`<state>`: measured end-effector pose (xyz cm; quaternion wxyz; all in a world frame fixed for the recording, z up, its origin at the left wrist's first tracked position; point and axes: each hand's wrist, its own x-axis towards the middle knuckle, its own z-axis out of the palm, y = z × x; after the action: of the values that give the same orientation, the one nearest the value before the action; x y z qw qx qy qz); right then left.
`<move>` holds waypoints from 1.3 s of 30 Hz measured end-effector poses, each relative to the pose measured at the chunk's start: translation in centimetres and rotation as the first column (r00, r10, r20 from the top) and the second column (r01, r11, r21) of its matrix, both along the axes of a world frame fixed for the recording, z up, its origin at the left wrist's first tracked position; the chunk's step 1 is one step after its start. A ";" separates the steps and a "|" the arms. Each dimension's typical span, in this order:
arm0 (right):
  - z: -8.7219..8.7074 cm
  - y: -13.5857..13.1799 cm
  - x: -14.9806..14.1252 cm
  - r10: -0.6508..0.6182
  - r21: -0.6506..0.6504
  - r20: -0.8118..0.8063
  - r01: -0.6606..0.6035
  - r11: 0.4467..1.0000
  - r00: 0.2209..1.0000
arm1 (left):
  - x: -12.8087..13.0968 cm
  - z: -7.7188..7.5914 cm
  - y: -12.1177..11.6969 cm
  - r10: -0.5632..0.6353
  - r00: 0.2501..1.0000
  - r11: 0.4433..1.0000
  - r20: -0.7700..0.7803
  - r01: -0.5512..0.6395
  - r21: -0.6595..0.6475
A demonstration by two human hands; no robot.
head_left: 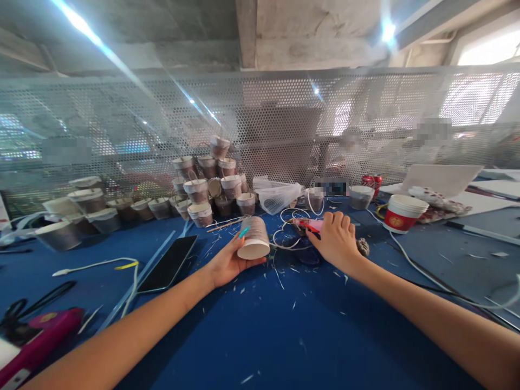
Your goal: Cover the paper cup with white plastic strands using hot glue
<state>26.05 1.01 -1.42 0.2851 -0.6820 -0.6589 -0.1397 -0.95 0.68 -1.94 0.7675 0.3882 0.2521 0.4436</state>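
A perforated metal panel (280, 124) spans the room beyond both hands. In front of it, under the person's arms, stretches a blue table (300, 336). A pile of cups (196, 190), greyish with pale rims, rises beyond and left of the left hand's grip. Nearer the person, far to the left of that grip, lies a magenta device (44, 344); between them a dark phone (168, 265) lies flat. Right of the right hand's grip stands a white tub (400, 219) with a red label.

The left hand (227, 262) grasps one cup (255, 238) above the table, tipped so its mouth faces the person. The right hand (335, 235), just across from it, is closed around a pink tool (307, 223). White cord (290, 248) loops between the two grips. Pale scraps (248, 377) dot the surface nearer the person.
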 end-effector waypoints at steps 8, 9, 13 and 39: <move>-0.1 1.1 0.8 -0.016 -0.229 0.126 0.045 0.972 0.992 | -0.1 0.7 -1.1 -0.124 0.992 0.986 -0.007 0.124 0.112; 0.0 1.1 0.8 -0.012 -0.244 0.122 0.041 0.969 0.992 | 0.0 0.8 -1.2 -0.123 0.992 0.986 -0.010 0.124 0.110; 0.8 1.0 0.7 -0.027 -0.299 0.049 0.041 0.953 0.998 | 0.1 1.0 -1.2 -0.095 0.995 0.991 -0.012 0.096 0.094; 0.5 -1.8 -2.3 0.332 0.181 -0.425 -0.281 0.943 0.842 | 2.3 1.1 -1.0 0.365 0.907 0.918 -0.208 -0.314 0.243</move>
<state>23.72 -0.77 -0.95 0.4859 -0.5643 -0.6666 0.0325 1.39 -0.35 -0.86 0.5965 0.4672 0.3636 0.5419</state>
